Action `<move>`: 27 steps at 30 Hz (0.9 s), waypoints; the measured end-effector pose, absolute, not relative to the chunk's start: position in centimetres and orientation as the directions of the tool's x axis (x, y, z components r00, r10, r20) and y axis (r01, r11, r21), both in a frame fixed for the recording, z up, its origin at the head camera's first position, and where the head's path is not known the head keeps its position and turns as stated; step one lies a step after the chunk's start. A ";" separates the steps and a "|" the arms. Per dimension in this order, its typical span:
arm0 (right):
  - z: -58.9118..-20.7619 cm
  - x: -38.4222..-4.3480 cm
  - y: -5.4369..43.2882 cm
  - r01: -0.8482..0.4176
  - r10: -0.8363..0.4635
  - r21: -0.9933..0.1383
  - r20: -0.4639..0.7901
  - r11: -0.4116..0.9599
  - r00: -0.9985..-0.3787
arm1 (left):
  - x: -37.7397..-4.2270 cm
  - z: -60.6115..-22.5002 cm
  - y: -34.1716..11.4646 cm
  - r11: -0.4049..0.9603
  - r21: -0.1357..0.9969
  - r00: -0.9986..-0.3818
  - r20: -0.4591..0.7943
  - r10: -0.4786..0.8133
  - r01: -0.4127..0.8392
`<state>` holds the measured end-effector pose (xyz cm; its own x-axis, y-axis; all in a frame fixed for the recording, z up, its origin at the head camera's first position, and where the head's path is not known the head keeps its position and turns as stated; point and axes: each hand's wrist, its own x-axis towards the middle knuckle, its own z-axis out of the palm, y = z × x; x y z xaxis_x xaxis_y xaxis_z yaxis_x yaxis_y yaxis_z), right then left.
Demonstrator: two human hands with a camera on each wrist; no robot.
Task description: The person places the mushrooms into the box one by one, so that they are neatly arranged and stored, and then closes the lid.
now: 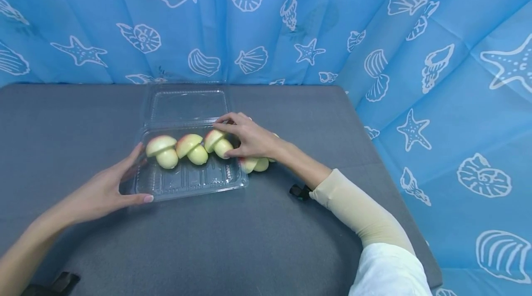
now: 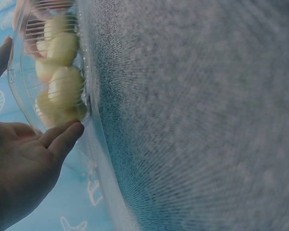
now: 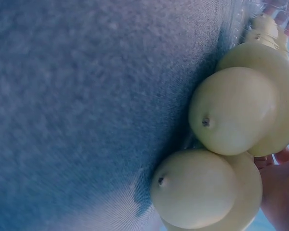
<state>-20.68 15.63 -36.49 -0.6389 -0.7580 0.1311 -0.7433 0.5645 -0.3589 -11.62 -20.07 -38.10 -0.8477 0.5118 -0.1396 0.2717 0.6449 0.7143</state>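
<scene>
A clear plastic clamshell box point(image 1: 195, 190) lies on the table with its lid point(image 1: 189, 102) folded back. Two pale yellow-green toy mushrooms with reddish cap tops, one at the left point(image 1: 167, 158) and one beside it point(image 1: 197, 154), lie in a row inside. My right hand point(image 1: 253, 139) grips a third toy mushroom point(image 1: 223, 148) at the row's right end, thumb by the stem and fingers over the cap. At the box's left end my left hand point(image 1: 105, 192) spreads thumb and fingers around the corner. In the left wrist view its fairly straight fingers point(image 2: 65, 139) touch the clear wall.
More toy mushrooms point(image 1: 254, 165) lie just outside the box's right end, partly under my right forearm; two look large in the right wrist view point(image 3: 231, 110). A grey cloth covers the table point(image 1: 257, 236). Behind and to the right hangs a blue shell-print curtain point(image 1: 266, 23).
</scene>
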 end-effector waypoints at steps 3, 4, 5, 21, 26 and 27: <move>-36.5 -20.7 15.7 -0.743 -0.760 -0.358 0.124 0.565 -0.638 | -11.6 -38.1 -20.1 0.645 0.715 -0.846 -0.144 0.513 0.270; -36.5 -20.7 15.8 -0.743 -0.760 -0.360 0.128 0.564 -0.638 | -11.6 -38.1 -20.0 0.644 0.716 -0.845 -0.145 0.514 0.269; -36.5 -20.7 15.9 -0.743 -0.758 -0.365 0.136 0.560 -0.638 | -11.6 -38.1 -20.0 0.644 0.715 -0.846 -0.143 0.514 0.271; -36.4 -21.1 18.9 -0.737 -0.649 -0.528 0.391 0.423 -0.653 | -11.6 -38.2 -20.0 0.643 0.720 -0.839 -0.162 0.520 0.259; -36.2 -21.0 20.2 -0.718 -0.625 -0.560 0.398 0.414 -0.671 | -11.6 -38.1 -20.1 0.641 0.717 -0.839 -0.146 0.524 0.275; -36.2 -20.9 20.5 -0.709 -0.619 -0.573 0.396 0.411 -0.679 | -11.6 -38.1 -20.1 0.639 0.718 -0.838 -0.146 0.525 0.275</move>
<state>-20.91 20.55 -36.24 -0.6786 -0.6189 0.3957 -0.7091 0.4113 -0.5727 -11.59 -20.06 -38.06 -0.8382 0.5253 -0.1465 0.2749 0.6390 0.7184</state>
